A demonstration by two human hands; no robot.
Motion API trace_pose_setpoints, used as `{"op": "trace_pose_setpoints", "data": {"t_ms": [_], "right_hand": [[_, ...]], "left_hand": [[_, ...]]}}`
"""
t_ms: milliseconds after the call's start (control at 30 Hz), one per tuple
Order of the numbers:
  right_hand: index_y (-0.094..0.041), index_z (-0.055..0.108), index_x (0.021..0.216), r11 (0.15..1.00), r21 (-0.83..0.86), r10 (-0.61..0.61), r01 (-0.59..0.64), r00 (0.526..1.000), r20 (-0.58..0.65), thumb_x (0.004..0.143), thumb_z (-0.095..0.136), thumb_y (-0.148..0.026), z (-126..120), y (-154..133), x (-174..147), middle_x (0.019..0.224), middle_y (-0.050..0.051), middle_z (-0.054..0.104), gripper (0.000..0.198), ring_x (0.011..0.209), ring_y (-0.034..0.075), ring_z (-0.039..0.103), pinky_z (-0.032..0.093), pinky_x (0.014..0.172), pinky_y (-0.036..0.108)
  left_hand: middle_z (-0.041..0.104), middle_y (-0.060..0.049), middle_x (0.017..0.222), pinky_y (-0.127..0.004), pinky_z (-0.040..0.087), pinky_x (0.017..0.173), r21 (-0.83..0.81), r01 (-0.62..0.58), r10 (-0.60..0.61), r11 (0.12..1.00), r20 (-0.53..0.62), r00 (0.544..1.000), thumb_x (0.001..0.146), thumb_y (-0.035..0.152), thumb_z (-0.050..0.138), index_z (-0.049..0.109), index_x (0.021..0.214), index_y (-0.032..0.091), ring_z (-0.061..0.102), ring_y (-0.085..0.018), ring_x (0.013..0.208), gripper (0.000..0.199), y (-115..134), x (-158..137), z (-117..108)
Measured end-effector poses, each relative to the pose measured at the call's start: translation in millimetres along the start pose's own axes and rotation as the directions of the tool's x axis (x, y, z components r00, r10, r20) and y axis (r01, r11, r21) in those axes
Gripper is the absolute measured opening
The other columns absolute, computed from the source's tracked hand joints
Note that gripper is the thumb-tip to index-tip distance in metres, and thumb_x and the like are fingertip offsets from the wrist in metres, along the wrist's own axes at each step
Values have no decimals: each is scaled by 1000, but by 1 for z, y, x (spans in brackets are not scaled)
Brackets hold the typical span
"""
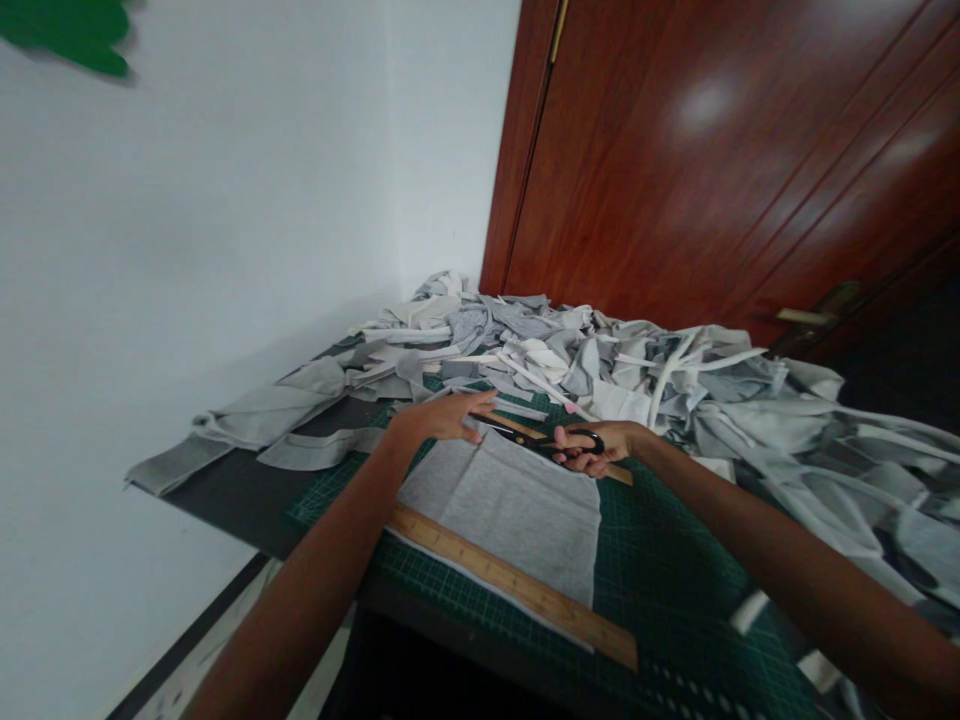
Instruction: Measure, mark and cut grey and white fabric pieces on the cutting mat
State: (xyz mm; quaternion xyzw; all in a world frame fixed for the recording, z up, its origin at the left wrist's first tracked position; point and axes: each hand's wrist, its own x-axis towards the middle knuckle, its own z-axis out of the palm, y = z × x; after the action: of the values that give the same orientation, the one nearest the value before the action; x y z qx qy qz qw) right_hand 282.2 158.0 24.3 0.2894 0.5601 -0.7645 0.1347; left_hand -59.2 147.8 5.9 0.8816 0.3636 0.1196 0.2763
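Note:
A grey piece of cloth lies on the green cutting mat. My right hand grips black-handled scissors by the loops, and their blades point left along the cloth's far edge. At that edge's left end is my left hand, fingers stretched and thumb apart, close to the blade tips and touching the cloth. A wooden ruler lies across the cloth's near side. Behind the scissors a second wooden strip shows in part.
Grey and white fabric scraps are heaped along the back and right of the table. More grey strips lie at the left edge. A white wall and a brown wooden door stand close behind.

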Motion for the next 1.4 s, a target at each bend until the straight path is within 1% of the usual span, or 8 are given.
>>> {"op": "trace_pose_setpoints", "data": {"t_ms": [300,533,667,1033,1133,1233,1300,1400], "right_hand": [[-20,50,88,1000,-14,-5,5,1000,2,81,71,-82,-3,-12,17,55,-13,35,66,39,2,24,28,35,13],[-20,50,87,1000,-29,1,-3,999,-48,78,82,-71,-9,-9,20,52,-14,35,61,36,2,26,29,33,12],[-20,48,85,999,-43,5,-8,997,-71,76,86,-64,-9,-11,23,52,-14,37,58,35,1,28,29,31,12],[-22,44,82,996,-89,9,-20,993,-122,70,88,-66,5,-27,32,53,-15,36,63,36,1,25,25,31,12],[-23,42,76,980,-196,-4,-28,987,-161,72,81,-71,15,-33,32,52,-14,35,63,37,2,25,25,33,14],[-23,44,69,908,-407,-46,-102,940,-339,76,76,-72,32,-42,25,49,-11,38,59,38,5,30,27,38,19],[-20,52,68,812,-556,-133,-178,871,-473,76,80,-63,46,-47,13,50,-7,45,52,43,8,39,29,43,22],[-18,68,74,527,-749,-343,-402,706,-620,76,84,-47,65,-43,-17,66,3,65,34,60,16,57,35,56,26]], "left_hand": [[46,-14,163,-38,25,128,31,100,-101,994,10,995,86,16,78,8,170,18,40,-26,155,109,10,0,-1],[48,-15,162,-39,31,126,36,34,-34,999,-15,999,86,20,79,14,169,21,44,-26,153,105,3,1,1],[46,-17,163,-38,30,126,18,53,-53,998,0,999,86,18,79,17,169,18,43,-26,154,103,6,1,0],[47,-16,162,-38,29,126,6,68,-68,998,2,998,85,19,78,23,167,15,43,-28,153,99,8,0,-3],[47,-16,162,-39,29,126,-24,46,-46,999,-11,999,85,21,79,23,167,16,43,-27,153,100,3,0,-1],[46,-16,163,-41,30,126,-80,-1,-1,997,-23,1000,85,22,78,21,168,19,44,-27,153,101,-2,-1,0],[45,-17,163,-42,30,126,-114,-24,21,993,-20,1000,85,23,79,20,168,19,45,-27,152,102,-4,-2,0],[44,-17,164,-44,29,127,-119,-31,30,992,-10,1000,84,30,81,26,167,20,44,-27,153,100,-5,-3,-3]]}}
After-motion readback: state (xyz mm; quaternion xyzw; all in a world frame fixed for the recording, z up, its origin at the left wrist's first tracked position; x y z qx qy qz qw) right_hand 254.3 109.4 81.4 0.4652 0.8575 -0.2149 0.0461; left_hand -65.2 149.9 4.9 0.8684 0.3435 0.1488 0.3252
